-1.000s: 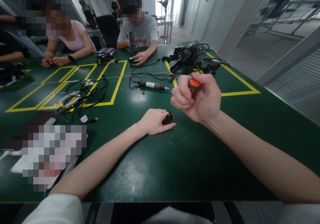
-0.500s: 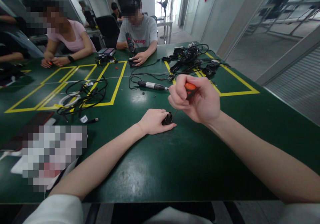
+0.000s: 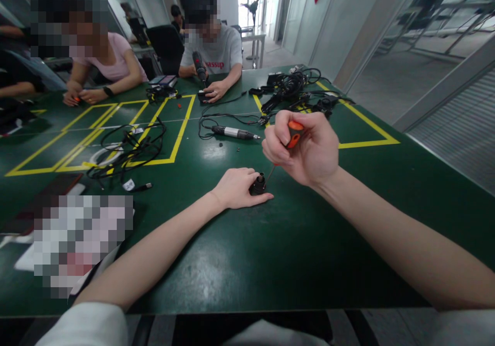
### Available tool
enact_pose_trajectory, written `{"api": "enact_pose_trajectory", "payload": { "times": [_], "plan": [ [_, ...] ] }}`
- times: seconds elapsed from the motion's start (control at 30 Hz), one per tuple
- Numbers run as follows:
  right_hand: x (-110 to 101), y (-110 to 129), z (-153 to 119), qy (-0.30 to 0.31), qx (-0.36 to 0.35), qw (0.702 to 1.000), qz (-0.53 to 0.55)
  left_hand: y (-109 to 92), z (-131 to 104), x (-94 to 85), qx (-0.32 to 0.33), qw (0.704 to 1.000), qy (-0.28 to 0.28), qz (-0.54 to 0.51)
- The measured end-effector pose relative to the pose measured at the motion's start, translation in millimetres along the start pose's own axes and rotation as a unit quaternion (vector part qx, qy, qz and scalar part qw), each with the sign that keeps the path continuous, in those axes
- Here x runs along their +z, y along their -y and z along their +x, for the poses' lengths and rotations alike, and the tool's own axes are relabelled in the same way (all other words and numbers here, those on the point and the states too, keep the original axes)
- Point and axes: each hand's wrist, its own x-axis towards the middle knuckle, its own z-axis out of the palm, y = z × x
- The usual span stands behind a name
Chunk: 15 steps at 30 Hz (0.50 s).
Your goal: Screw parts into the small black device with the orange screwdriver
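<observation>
My left hand [image 3: 237,188] rests on the green table, its fingers and thumb closed around a small black round part [image 3: 258,186] with a short tube standing up from its top. My right hand [image 3: 305,147] is wrapped around the orange and black handle of a screwdriver [image 3: 296,133]. The thin shaft slants down to the left, its tip at the right side of the black part. Whether the tip sits in a screw is too small to tell. Behind the hands lies a black and silver pen-shaped electric tool [image 3: 235,132] on a cord.
A tangle of black cables [image 3: 288,91] lies at the back right, another loose bundle [image 3: 131,147] at the left. A phone [image 3: 42,207] and a blurred packet [image 3: 77,243] lie at the near left. Across the table a co-worker holds a power screwdriver [image 3: 199,66]; another person sits further left.
The screwdriver handle has turned a little in my right hand, which has shifted slightly. My left hand keeps its hold on the black part.
</observation>
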Motion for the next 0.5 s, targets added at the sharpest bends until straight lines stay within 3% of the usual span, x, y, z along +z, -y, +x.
{"api": "enact_pose_trajectory", "payload": {
  "times": [0.23, 0.5],
  "plan": [
    [1.7, 1.4, -1.2, -0.036, 0.037, 0.998, -0.03, -0.4, -0.3, -0.3, -0.007, 1.0, -0.01, 0.009],
    [0.8, 3.0, -3.2, 0.001, 0.045, 0.999, 0.022, 2.1, -3.4, 0.0, 0.015, 0.998, -0.051, -0.018]
  ]
}}
